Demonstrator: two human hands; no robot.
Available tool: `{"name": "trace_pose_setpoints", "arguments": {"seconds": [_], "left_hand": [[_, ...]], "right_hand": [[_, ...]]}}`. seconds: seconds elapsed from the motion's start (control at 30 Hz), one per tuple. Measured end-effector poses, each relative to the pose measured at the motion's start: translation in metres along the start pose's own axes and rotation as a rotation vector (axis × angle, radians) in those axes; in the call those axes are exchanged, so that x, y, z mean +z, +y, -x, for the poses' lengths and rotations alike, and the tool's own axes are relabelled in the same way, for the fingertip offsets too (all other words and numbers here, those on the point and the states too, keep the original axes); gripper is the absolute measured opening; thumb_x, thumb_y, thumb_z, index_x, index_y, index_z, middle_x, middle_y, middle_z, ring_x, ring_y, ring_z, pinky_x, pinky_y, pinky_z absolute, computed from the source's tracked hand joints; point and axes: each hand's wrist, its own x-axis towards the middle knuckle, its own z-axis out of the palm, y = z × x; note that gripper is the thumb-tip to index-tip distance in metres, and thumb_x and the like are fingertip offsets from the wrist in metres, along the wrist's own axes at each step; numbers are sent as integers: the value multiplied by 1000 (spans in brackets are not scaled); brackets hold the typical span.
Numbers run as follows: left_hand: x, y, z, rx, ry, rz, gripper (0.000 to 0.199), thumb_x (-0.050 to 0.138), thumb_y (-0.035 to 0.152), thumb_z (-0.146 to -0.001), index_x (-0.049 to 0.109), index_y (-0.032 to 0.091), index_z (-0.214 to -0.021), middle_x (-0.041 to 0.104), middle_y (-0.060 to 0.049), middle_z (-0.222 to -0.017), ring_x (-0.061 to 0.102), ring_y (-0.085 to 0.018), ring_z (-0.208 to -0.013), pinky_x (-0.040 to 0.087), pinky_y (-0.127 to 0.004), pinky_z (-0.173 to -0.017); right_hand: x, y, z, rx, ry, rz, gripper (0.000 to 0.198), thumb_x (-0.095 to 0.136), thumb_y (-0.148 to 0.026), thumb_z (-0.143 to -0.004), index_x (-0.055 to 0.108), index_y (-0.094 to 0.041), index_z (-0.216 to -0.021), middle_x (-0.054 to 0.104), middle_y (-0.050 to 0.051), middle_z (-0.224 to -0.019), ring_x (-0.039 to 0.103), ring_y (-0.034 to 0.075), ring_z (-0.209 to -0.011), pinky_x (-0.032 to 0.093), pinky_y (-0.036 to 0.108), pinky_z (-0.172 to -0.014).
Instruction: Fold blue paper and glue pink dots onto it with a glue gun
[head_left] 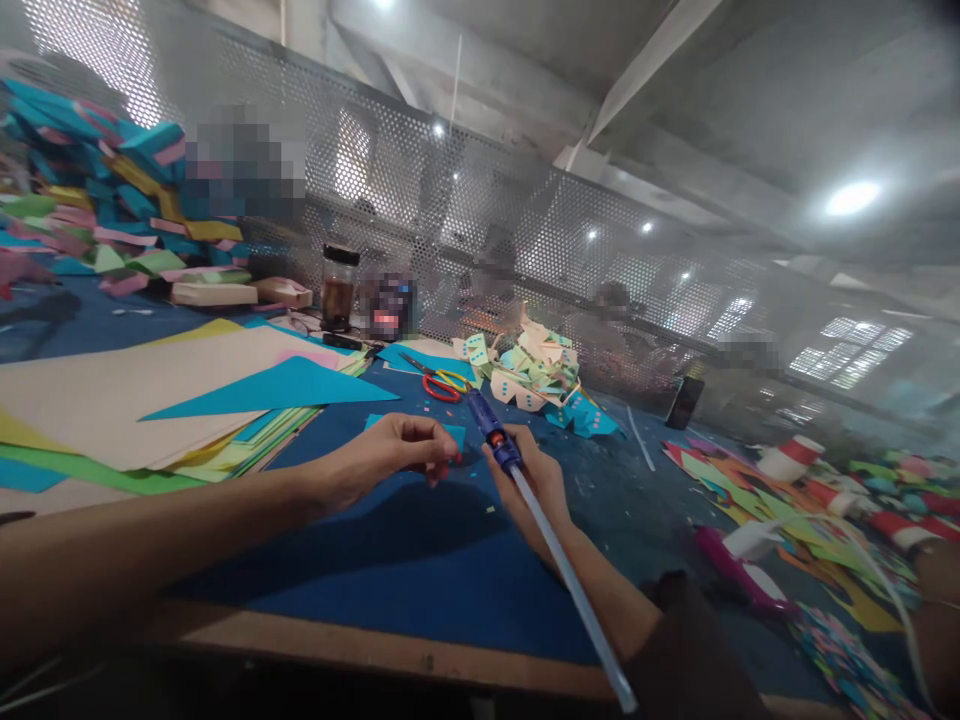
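Observation:
My right hand [536,480] is wrapped round a blue glue gun [491,430]. A long translucent glue stick [574,580] sticks out of its rear, towards me. To the left, my left hand [405,450] is held above the table with thumb and fingers pinched together; small red spots show at the fingertips. A small blue paper piece [456,436] appears just behind those fingers, and I cannot tell whether they grip it. Scissors [442,385] with red and yellow handles lie beyond both hands, near the tip of the glue gun.
Stacked coloured paper sheets [202,410] lie at the left, below a heap of folded paper strips [112,190]. A jar [340,288] stands behind. Dotted paper pieces [532,365] are piled ahead. At the right lie a purple-and-white tool [742,575] with a cord, and paper scraps.

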Motion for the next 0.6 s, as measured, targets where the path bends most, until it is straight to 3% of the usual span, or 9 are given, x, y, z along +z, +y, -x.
{"name": "trace_pose_setpoints", "arguments": {"seconds": [0.17,0.3,0.6], "left_hand": [[-2,-5,-1,1,-20,13,22,74,37,-77,70,16,-76,65,-1,-68,55,-14,-65,44,-29,-69],[-2,-5,-1,-25,-22,13,22,74,38,-77,70,16,-76,64,-1,-69,55,-15,-67,44,-30,-71],[-3,-5,-2,-50,-17,102,21,78,36,-76,71,16,-77,64,0,-74,53,-13,-68,44,-28,-71]], "right_hand": [[-6,3,0,-198,11,320,31,54,-19,-85,57,-20,-116,73,6,-89,69,23,-78,44,28,-69],[-8,2,1,-289,-2,402,30,55,-20,-88,56,-19,-118,73,7,-98,70,23,-88,46,28,-74],[-10,1,-1,-398,-13,506,26,52,-18,-91,57,-16,-117,72,10,-100,67,23,-87,45,32,-75]]}}
